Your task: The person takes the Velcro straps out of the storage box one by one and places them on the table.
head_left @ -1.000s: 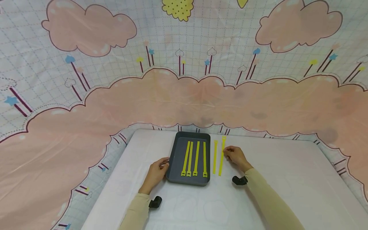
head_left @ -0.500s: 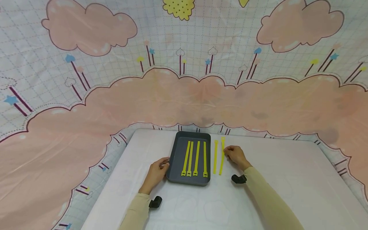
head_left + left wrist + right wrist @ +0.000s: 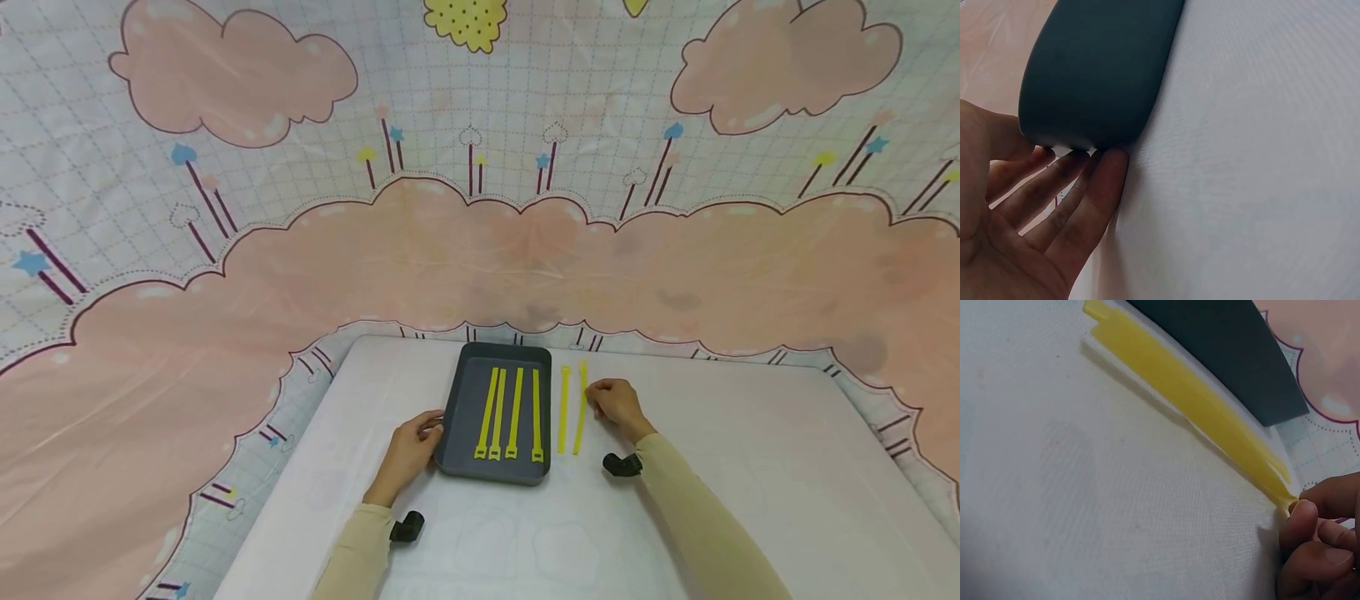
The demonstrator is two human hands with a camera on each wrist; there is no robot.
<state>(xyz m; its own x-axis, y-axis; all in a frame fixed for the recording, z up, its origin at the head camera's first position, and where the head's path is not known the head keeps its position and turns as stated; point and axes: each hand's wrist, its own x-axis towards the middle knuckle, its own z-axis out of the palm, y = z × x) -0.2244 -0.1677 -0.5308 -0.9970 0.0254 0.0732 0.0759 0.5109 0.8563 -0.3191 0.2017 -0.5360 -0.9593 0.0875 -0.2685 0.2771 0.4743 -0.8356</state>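
In the head view, my right hand (image 3: 617,406) pinches a yellow hook-and-loop cable tie (image 3: 581,421) by its side, right of the tray. The right wrist view shows thumb and finger nipping the edge of this yellow tie (image 3: 1191,406), which looks partly tilted. A second yellow tie (image 3: 563,408) lies between it and the grey tray (image 3: 491,477). Several more yellow ties (image 3: 513,412) lie lengthwise inside the tray, slotted heads toward me. My left hand (image 3: 408,448) touches the tray's left side; in the left wrist view its fairly straight fingers (image 3: 1107,181) meet the tray wall (image 3: 1094,81).
A white table (image 3: 750,467) carries everything. Behind it hangs a patterned cloth (image 3: 525,267) with pink clouds. Black wrist devices (image 3: 407,527) sit by both sleeves, close above the tabletop.
The pinched cable tie has turned slightly and looks narrower, its far end a little nearer me. My right hand has shifted only slightly. The left hand and tray stay put.
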